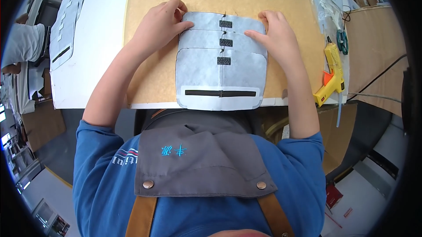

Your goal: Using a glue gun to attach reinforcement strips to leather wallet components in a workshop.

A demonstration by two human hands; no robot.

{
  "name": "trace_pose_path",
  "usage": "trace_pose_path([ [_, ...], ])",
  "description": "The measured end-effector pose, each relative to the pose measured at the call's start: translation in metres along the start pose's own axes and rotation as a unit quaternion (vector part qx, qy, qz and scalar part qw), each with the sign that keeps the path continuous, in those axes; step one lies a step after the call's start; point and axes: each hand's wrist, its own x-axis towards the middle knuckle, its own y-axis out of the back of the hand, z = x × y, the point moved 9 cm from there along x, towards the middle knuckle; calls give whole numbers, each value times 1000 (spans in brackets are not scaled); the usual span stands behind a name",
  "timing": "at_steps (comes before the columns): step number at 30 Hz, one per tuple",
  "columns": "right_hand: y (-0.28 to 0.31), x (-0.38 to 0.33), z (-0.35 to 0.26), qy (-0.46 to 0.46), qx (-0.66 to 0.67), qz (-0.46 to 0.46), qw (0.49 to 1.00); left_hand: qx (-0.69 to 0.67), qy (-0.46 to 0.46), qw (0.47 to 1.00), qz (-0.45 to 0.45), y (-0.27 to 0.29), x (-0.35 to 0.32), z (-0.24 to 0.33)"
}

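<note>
You've got both hands flat on the top of the stack of grey fabric pieces (221,61), sitting on the brown board (145,61). Your left hand (160,26) pinches the upper left corner; your right hand (274,32) presses the other side, fingers spread, probably keeping the layers lined up. Yellow glue gun (332,76) waits off to your right.

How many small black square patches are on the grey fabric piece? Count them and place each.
3, in a column down the middle of the grey fabric piece: top patch, middle patch, bottom patch. More may be hidden under the layers.
</note>
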Motion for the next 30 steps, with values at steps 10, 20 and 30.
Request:
trace_pose_path([
  [10, -13, 4, 20, -115, 129, -170, 970, -138, 105, 981, -92, -8, -9, -13],
  [20, -5, -49, 6, -104, 348, -49, 930, -165, 69, 980, -88, -6, -47, 10],
  [30, -7, -33, 20, -54, 162, 18, 985, -101, 21, 993, 57, -1, -36, 5],
])
